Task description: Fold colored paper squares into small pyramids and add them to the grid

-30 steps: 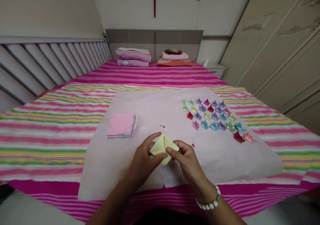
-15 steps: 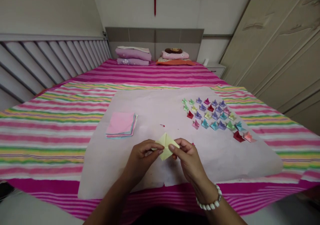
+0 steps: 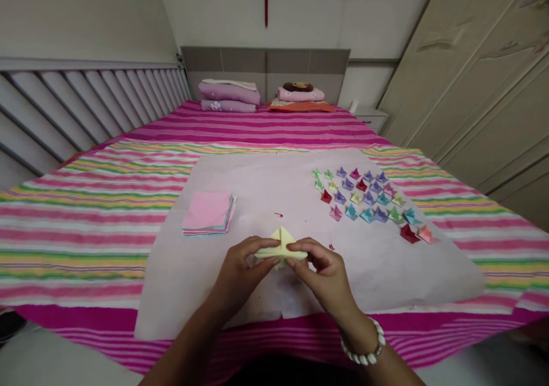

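Observation:
A pale yellow folded piece of origami paper [image 3: 286,238] is held up between both hands above the white sheet. My left hand [image 3: 247,263] pinches its left side between thumb and forefinger. On its right side my right hand [image 3: 322,266], with a white bead bracelet at the wrist, pinches it the same way. One point of the paper stands up at the top, and the sides spread left and right like a boat. The fingers hide part of its lower folds.
The large white sheet [image 3: 257,186] lies on a striped bedspread [image 3: 86,243]. A stack of square coloured paper [image 3: 209,211] sits at the left. Rows of small folded paper pieces [image 3: 369,197] stand at the right. Two tiny red scraps [image 3: 331,247] lie near my hands.
The yellow paper has gone from a flat diamond to a folded, boat-like shape with wide sides. My right fingers have shifted so both hands now pinch it symmetrically.

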Motion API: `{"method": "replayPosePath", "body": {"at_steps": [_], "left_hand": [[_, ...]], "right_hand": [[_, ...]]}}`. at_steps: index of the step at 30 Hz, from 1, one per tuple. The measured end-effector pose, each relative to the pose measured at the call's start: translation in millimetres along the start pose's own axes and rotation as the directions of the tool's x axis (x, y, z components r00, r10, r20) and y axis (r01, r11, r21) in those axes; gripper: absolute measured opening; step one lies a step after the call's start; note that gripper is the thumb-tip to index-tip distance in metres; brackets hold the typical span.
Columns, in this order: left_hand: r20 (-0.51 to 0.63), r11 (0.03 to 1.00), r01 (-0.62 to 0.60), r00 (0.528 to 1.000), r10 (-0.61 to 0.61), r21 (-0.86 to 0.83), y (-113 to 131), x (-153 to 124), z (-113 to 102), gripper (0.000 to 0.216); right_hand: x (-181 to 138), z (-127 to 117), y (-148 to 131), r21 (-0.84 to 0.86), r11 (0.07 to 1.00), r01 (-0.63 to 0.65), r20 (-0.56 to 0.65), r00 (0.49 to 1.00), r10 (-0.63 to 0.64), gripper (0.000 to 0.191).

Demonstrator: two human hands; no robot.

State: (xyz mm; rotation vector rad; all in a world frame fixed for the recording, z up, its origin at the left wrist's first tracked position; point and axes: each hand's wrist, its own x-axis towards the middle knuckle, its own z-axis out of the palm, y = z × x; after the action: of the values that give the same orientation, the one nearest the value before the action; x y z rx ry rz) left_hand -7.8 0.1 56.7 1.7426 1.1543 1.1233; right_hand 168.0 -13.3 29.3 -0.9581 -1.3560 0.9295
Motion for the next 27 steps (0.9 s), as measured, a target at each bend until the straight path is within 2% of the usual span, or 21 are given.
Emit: {"method": "replayPosePath", "body": {"at_steps": [8, 16, 18, 22, 27], "left_hand": [[-0.039, 0.978, -0.147, 0.987, 0.155, 0.148, -7.6, -0.4, 2.8, 0.017], [-0.103, 0.979, -0.132, 0.983, 0.149, 0.154, -6.8, -0.5, 1.6, 0.008], [-0.073, 0.982, -0.144, 0.985, 0.153, 0.121, -5.1, 0.2, -0.2, 0.008], [0.071, 0.992, -0.113, 0.992, 0.109, 0.057, -1.1, 1.0, -2.8, 0.028], [0.111, 0.997, -0.065, 0.992, 0.061, 0.035, -1.0, 1.4, -1.4, 0.013]], "right_hand": [[1.5, 0.7, -4.5, -0.186, 0.971, 0.152, 0.014, 0.988, -0.153, 0.022], [0.9, -0.7, -5.5, -0.179, 0.975, 0.129, 0.040, 0.991, -0.124, 0.014], [1.3, -1.1, -6.3, -0.157, 0.981, 0.114, 0.042, 0.993, -0.108, 0.013], [2.9, -2.2, -8.4, -0.124, 0.989, 0.078, 0.062, 0.996, -0.070, 0.011], [5.6, -3.3, -10.8, -0.068, 0.997, 0.033, 0.083, 0.996, -0.028, 0.004]]}}
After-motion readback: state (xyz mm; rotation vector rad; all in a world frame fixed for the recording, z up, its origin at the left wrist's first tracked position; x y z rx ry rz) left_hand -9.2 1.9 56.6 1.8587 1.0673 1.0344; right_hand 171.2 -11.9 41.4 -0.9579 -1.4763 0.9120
